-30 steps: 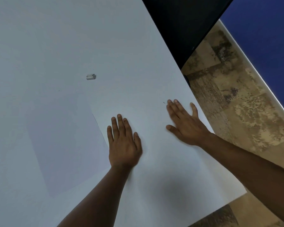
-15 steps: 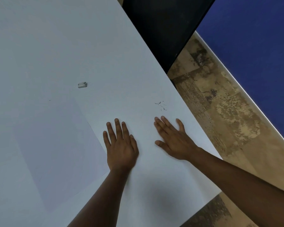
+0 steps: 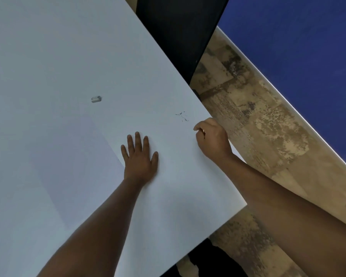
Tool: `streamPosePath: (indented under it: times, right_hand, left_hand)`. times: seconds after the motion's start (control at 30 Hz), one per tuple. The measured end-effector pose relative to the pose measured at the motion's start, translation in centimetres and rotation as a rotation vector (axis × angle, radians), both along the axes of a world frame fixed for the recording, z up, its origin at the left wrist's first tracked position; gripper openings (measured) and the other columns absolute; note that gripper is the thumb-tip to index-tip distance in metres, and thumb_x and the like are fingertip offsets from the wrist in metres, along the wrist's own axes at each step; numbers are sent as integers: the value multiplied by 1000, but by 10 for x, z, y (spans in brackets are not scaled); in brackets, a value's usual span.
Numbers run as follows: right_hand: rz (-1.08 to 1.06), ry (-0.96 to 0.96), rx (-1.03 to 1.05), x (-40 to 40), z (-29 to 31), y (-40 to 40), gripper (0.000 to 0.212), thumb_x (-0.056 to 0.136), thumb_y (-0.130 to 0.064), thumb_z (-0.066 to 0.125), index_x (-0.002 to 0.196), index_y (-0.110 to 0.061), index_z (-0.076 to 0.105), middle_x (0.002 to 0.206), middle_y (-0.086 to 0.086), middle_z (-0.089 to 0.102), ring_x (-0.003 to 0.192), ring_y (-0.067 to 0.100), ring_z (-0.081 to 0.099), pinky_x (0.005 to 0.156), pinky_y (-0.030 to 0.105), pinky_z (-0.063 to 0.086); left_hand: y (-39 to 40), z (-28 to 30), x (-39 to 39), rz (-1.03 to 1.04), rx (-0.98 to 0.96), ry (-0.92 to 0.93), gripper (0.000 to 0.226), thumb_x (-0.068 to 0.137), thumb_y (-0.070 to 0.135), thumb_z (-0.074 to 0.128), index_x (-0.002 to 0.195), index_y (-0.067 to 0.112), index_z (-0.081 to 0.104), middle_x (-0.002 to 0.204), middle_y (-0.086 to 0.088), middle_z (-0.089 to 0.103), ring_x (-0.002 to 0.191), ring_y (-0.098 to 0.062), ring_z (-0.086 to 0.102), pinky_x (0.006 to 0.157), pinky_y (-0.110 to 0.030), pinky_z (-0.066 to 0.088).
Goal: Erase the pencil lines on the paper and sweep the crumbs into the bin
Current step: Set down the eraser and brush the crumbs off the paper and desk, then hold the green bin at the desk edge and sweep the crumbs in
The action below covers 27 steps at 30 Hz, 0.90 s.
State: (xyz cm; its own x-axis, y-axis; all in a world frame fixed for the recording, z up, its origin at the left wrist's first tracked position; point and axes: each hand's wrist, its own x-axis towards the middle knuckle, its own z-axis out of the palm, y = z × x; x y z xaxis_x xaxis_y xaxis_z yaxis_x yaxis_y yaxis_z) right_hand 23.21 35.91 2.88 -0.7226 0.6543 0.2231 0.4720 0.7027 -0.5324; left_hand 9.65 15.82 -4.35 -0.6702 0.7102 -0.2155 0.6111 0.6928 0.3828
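Both hands are resting on the white table (image 3: 48, 47): the left hand (image 3: 140, 158) is lying flat, palm down, with its fingers straight and slightly spread, while the right hand (image 3: 213, 137) is sitting at the table's edge with its fingers curled in, and whether it is pinching anything cannot be told. Just beyond the right hand's knuckles, a small scatter of dark eraser crumbs (image 3: 181, 116) is lying on the tabletop, close to the edge and apart from both hands. Just to the left of the left hand, the sheet of paper (image 3: 76, 166) is lying flat, its near edge running alongside that hand's little finger; no pencil marks are showing clearly on it. Farther out, beyond the left hand and well apart from it, a small white eraser (image 3: 96, 99) is sitting on the table. Past the right hand, off the table's edge, a dark bin (image 3: 178, 33) is standing on the mottled tan floor (image 3: 268, 126), and a blue wall (image 3: 308, 47) is rising behind it.
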Motion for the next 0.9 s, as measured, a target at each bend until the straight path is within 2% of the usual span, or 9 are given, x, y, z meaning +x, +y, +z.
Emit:
streamPosePath:
  times: [0.13, 0.23, 0.3, 0.4, 0.5, 0.67, 0.73, 0.83, 0.9]
  right_hand:
    - [-31, -8, -2, -3, -5, 4, 21, 91, 4, 59, 104, -5, 73, 96, 9, 67, 81, 18, 64, 76, 20, 49]
    - [-24, 7, -49, 11, 8, 10, 18, 96, -6, 56, 104, -5, 73, 86, 10, 68, 75, 22, 64, 69, 23, 48]
    - [31, 3, -45, 15, 18, 13, 19, 96, -13, 56, 91, -8, 73, 76, 7, 68, 69, 24, 64, 60, 26, 46]
    - [78, 14, -63, 28, 39, 16, 18, 94, -25, 64, 91, -11, 74, 81, 6, 73, 71, 23, 66, 61, 29, 51]
    - [166, 12, -165, 30, 56, 19, 24, 97, -22, 58, 115, -13, 70, 110, 6, 73, 98, 23, 68, 85, 35, 56]
    - [190, 78, -737, 24, 72, 16, 35, 101, -20, 41, 128, -22, 64, 126, -1, 66, 115, 17, 60, 99, 34, 51]
    - [163, 190, -937, 22, 77, 13, 34, 101, -19, 44, 129, -22, 63, 131, -4, 63, 122, 13, 56, 105, 32, 47]
    - [129, 292, -929, 29, 77, 19, 27, 98, -16, 54, 120, -18, 69, 120, -5, 69, 114, 10, 62, 100, 29, 50]
    - [60, 256, -802, 41, 71, 32, 22, 95, -15, 58, 112, -14, 72, 100, -3, 74, 96, 7, 68, 86, 18, 52]
  left_hand:
    - [7, 14, -5, 40, 168, -8, 50, 104, 30, 36, 133, -2, 63, 132, -22, 65, 129, -47, 50, 107, -46, 39]
    - [30, 54, 20, 213, 283, 15, 24, 104, 9, 48, 97, 2, 69, 92, -16, 67, 94, -35, 56, 75, -40, 41]
    - [47, 74, 36, 330, 334, -7, 24, 105, 15, 50, 95, 7, 69, 82, -5, 64, 83, -27, 57, 70, -35, 37]
    - [79, 98, 67, 434, 425, -26, 30, 105, 35, 54, 104, 11, 72, 75, 2, 63, 77, -23, 63, 71, -29, 37]
    - [110, 117, 90, 506, 499, -2, 38, 105, 43, 52, 85, 12, 63, 71, 3, 60, 71, -19, 58, 67, -29, 36]
    - [145, 124, 104, 679, 724, -260, 16, 105, 23, 45, 102, 15, 59, 92, 9, 63, 92, -15, 63, 81, -29, 48]
    - [150, 118, 101, 695, 683, -341, 20, 106, 29, 44, 94, 19, 57, 88, 10, 61, 84, -11, 60, 76, -28, 47]
    - [150, 107, 94, 633, 614, -249, 36, 107, 30, 42, 75, 17, 51, 75, 4, 56, 70, -14, 52, 68, -30, 40]
    - [149, 96, 88, 605, 596, -162, 25, 105, 22, 44, 101, 12, 66, 100, -4, 68, 90, -20, 63, 83, -30, 44]
